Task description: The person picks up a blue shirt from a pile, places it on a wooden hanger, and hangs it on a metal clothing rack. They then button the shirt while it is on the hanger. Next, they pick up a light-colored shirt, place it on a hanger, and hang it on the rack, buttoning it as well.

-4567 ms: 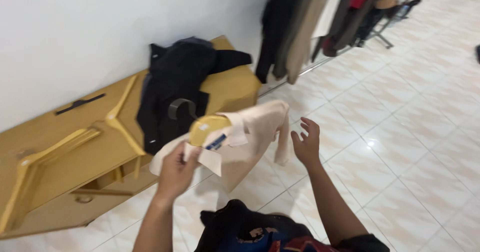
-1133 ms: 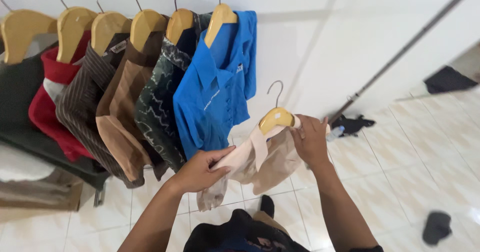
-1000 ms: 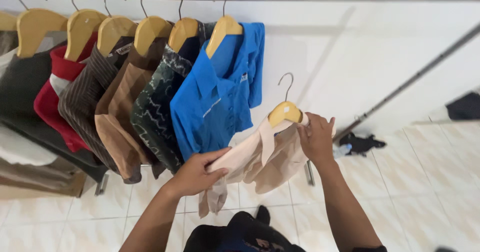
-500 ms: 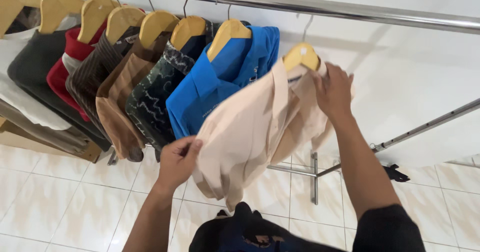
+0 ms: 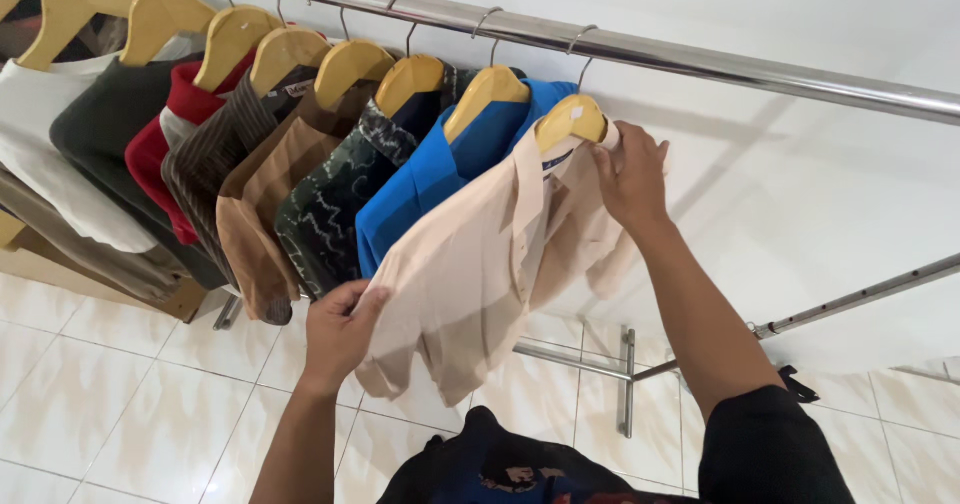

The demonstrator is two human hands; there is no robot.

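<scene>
The head view shows one shiny metal clothes rail (image 5: 700, 59) crossing the top, sloping down to the right. Nine wooden hangers show along it, the leftmost cut by the frame edge. The rightmost, a pale wooden hanger with a wire hook (image 5: 570, 119), carries a beige short-sleeved shirt (image 5: 470, 264). To its left hang a bright blue shirt (image 5: 420, 199), a dark green patterned shirt (image 5: 330, 214), a tan shirt (image 5: 255, 219), a brown striped shirt (image 5: 205, 164), a red garment (image 5: 155, 164), a dark grey garment (image 5: 100, 129) and a white garment (image 5: 45, 154).

The right hand (image 5: 632, 176) is raised at the end of a stretched arm, fingers closed around the right shoulder of the beige shirt and the hanger end beneath it. The left hand (image 5: 340, 329) is lower and nearer, thumb and fingers pinching the shirt's left edge near the hem.

The beige shirt spreads between the two hands, its hook at the rail. Whether the hook rests on the rail cannot be told. Pale floor tiles (image 5: 120, 394) lie below.
</scene>
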